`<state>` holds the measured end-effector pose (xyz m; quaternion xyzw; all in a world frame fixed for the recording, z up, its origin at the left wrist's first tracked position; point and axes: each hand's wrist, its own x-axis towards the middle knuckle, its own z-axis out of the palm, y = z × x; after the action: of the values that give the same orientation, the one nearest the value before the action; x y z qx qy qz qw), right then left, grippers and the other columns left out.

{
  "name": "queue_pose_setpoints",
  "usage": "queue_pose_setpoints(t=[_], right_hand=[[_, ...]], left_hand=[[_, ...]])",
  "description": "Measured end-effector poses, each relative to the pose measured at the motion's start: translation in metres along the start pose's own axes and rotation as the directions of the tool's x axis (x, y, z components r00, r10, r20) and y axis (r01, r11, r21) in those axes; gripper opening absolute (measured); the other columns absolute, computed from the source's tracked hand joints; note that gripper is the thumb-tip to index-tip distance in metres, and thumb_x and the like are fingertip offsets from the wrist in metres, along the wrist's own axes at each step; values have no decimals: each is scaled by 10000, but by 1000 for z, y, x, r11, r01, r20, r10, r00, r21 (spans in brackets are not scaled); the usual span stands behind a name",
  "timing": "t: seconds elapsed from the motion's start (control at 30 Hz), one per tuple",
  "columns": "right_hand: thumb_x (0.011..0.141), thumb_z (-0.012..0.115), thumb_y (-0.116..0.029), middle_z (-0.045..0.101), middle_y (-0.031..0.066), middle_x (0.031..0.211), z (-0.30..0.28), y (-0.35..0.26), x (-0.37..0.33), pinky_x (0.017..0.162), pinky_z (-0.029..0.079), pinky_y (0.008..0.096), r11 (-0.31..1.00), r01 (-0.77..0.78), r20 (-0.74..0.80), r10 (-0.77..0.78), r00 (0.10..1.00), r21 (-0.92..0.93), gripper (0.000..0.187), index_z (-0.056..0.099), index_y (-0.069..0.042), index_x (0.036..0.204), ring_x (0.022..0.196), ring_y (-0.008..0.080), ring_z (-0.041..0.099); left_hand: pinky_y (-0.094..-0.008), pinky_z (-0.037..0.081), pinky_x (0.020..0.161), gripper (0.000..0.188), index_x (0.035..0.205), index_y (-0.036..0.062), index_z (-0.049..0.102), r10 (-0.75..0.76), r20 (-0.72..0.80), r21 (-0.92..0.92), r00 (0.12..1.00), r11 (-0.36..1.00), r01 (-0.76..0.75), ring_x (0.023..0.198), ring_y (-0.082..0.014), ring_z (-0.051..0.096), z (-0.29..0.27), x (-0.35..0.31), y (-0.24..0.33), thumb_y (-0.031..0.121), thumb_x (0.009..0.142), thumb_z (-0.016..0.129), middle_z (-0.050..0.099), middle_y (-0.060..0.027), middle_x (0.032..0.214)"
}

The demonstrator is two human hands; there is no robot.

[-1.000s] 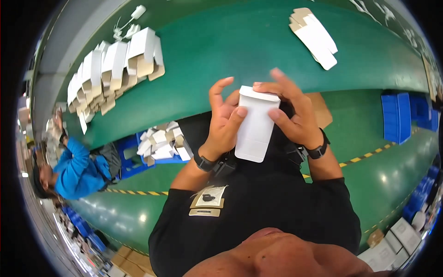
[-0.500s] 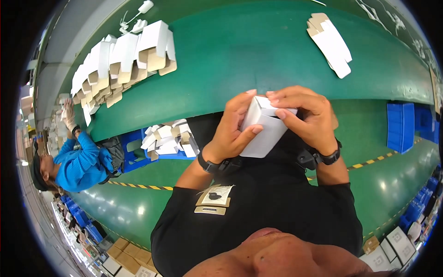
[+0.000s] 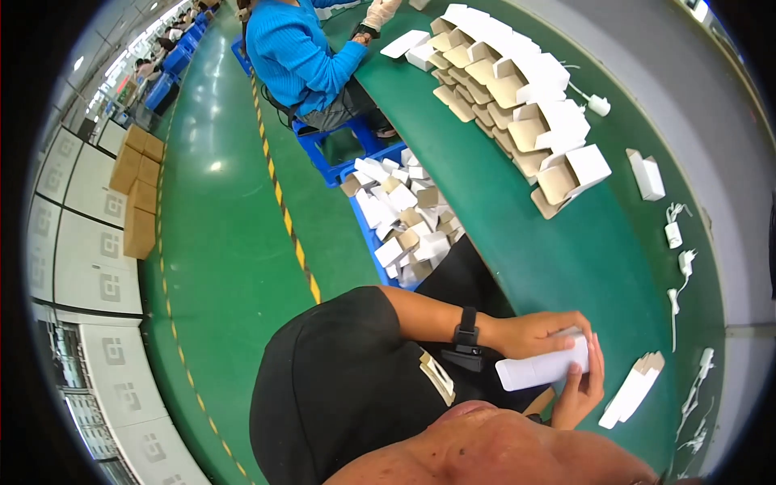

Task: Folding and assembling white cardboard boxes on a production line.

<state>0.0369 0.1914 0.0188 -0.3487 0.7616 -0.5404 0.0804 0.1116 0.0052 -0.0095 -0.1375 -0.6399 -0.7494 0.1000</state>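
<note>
A small white cardboard box (image 3: 543,369) is held between my two hands near the table edge. One white panel or flap of it sticks out toward my body. My left hand (image 3: 529,333) is closed over its upper side, fingers curling around the far end. From the other side my right hand (image 3: 588,384) grips the box, with the thumb on the near face and the fingers behind. The far end of the box is partly hidden by the fingers. Just right of my right hand, a flattened white carton (image 3: 634,392) lies on the green table (image 3: 558,267).
A row of open white boxes (image 3: 558,125) stands on the table. Below its edge, a blue crate (image 3: 368,234) is heaped with white boxes. A person in a blue sweater (image 3: 295,52) sits beyond it. White plugs with cables (image 3: 673,234) lie along the far side.
My view has swung left, bringing the crate and the co-worker closer to the middle. The box stays in both hands; it is now tilted, with a panel sticking out.
</note>
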Motion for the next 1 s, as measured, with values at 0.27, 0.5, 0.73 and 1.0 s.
queue_pose_setpoints(t=[0.27,0.5,0.73,1.0], right_hand=[[999,602,-173,633,129,1245,-70,165,205,934,485,321,984,-173,-198,161,967,-45,417,543,44,1350,1070,169,607],[1011,585,-262,550,236,1377,-86,230,270,1066,406,434,840,44,-372,-286,883,-541,453,536,-10,1384,1228,349,553],[1007,545,-369,544,259,1382,-111,141,7,1067,400,521,124,-485,-464,165,871,-866,505,554,-12,1364,1278,422,514],[1042,483,-237,657,218,1248,-135,147,-18,986,488,461,385,-339,-318,119,941,-859,364,622,-3,1284,1157,386,623]], left_hand=[[-361,426,1029,339,1309,40,480,-104,-367,-71,924,994,84,1167,-183,534,-30,19,-30,283,1073,454,538,-84,1243],[-316,447,971,335,1241,32,533,-234,-52,-239,971,947,215,1072,-137,556,-24,-13,-24,307,1084,426,576,-55,1128],[-296,471,896,357,1099,32,602,-210,52,-287,976,933,216,984,-123,570,-10,-17,-22,343,1082,427,617,-39,1042],[-301,468,930,353,1120,22,580,-181,287,-291,941,919,265,1014,-119,578,24,-6,-12,340,1083,431,611,-33,1057]])
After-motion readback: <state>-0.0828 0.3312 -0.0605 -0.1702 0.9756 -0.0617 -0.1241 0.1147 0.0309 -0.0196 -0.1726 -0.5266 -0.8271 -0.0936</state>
